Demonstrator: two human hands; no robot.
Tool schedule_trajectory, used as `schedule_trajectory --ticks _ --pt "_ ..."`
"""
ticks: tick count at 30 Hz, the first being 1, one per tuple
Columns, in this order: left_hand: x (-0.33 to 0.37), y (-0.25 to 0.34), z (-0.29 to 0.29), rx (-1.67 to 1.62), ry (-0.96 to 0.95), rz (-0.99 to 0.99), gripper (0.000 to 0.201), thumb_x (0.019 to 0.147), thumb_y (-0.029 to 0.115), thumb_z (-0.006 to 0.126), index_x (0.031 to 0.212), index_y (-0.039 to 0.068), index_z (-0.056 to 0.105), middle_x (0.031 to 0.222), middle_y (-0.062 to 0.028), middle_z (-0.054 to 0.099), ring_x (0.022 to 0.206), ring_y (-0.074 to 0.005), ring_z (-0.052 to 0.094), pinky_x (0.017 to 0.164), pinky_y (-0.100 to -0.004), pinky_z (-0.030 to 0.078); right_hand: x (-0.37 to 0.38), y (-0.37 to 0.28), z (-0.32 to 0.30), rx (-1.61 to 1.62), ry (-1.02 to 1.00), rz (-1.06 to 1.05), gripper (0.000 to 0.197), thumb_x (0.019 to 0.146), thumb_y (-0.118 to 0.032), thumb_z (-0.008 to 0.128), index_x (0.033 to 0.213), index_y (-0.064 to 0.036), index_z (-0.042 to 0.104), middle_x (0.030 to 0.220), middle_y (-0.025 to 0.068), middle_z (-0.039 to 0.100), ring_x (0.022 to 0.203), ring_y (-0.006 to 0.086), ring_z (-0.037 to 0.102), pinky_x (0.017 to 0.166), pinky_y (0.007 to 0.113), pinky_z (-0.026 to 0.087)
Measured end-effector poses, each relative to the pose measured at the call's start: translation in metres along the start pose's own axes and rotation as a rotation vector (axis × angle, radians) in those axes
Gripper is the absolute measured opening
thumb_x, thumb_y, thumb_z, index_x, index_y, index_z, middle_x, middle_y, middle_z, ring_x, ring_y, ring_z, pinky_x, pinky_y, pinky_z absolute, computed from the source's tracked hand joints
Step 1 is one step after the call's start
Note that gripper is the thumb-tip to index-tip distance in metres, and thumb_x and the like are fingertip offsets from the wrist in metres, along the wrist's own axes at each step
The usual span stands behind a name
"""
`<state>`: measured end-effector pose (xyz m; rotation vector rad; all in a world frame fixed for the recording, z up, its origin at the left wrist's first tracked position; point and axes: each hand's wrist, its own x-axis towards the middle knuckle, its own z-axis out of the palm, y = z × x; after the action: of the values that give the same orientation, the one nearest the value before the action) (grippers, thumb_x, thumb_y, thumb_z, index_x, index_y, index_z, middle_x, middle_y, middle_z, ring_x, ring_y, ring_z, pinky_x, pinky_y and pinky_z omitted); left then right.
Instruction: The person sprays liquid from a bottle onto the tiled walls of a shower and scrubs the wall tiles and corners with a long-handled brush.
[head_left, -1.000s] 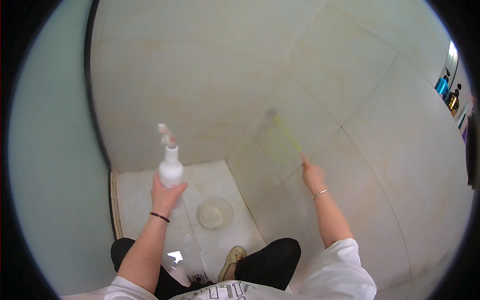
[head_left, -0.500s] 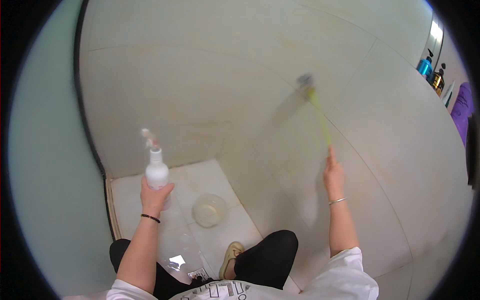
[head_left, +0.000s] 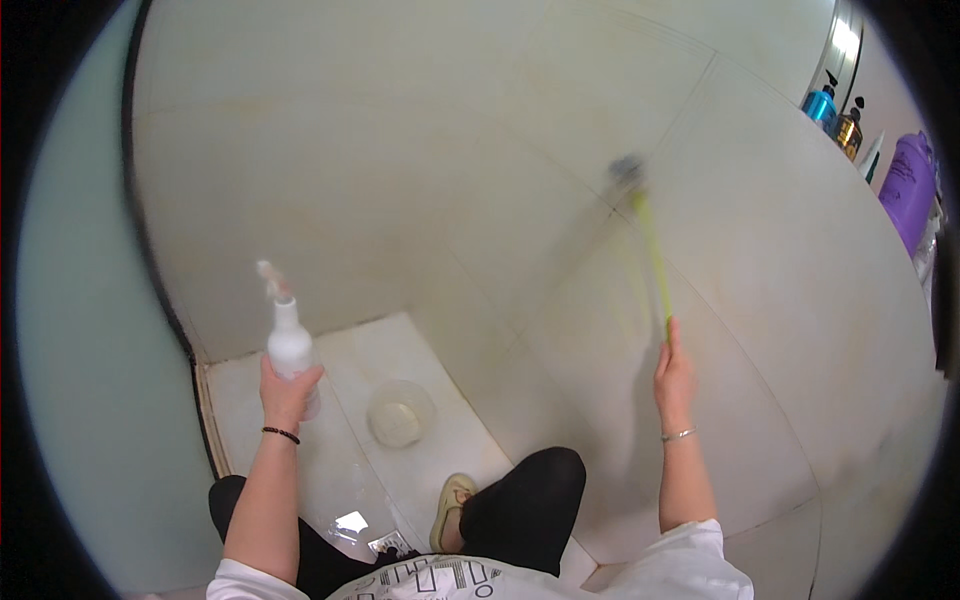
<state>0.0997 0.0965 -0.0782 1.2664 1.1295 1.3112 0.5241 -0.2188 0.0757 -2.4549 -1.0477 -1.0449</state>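
Observation:
My right hand [head_left: 676, 385] is closed round the lower end of a thin yellow-green handle. It belongs to a scrubbing brush [head_left: 655, 255] whose grey head [head_left: 627, 172], blurred by motion, is at the pale tiled wall [head_left: 400, 190]. Whether the head is pressed on the tile I cannot tell. In my left hand [head_left: 288, 392] is a white spray bottle [head_left: 290, 345], held upright round its body with the nozzle at the top. A clear round bowl [head_left: 401, 415] stands on the floor tiles, to the right of that hand.
A frosted glass panel [head_left: 75, 300] with a dark edge strip runs down the left. At the far right stand a blue pump bottle [head_left: 820, 106], a dark amber pump bottle [head_left: 848, 132] and a purple bottle [head_left: 907, 185]. A metal floor drain [head_left: 388, 542] lies near my legs.
The view has shifted a little. The brush head has moved to the right along the wall, and my right hand has come slightly lower. My left hand still holds the spray bottle.

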Motion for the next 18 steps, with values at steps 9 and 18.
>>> schedule_trajectory --ticks 9,18 --pt "-0.004 0.010 0.017 -0.005 -0.019 -0.005 0.064 0.060 0.019 0.079 0.114 0.005 0.047 0.102 -0.0098 0.059 0.092 -0.0221 0.058 0.081 -0.0361 0.047 -0.044 0.021 0.037 -0.313 -0.243 -0.244 0.050 0.095 -0.022 0.048 0.142 -0.0249 0.033 0.064 0.0155 0.057 0.055 0.0288 0.054 0.051 0.043 0.042" --pt "-0.003 0.008 0.013 -0.041 -0.013 -0.050 0.067 0.059 0.020 0.079 0.116 0.004 0.047 0.102 -0.0099 0.059 0.092 -0.0222 0.058 0.081 -0.0357 0.048 0.065 -0.021 -0.015 0.062 0.202 0.014 0.049 0.096 -0.024 0.046 0.142 -0.0233 0.032 0.056 0.0146 0.054 0.050 0.0304 0.053 0.047 0.043 0.041"
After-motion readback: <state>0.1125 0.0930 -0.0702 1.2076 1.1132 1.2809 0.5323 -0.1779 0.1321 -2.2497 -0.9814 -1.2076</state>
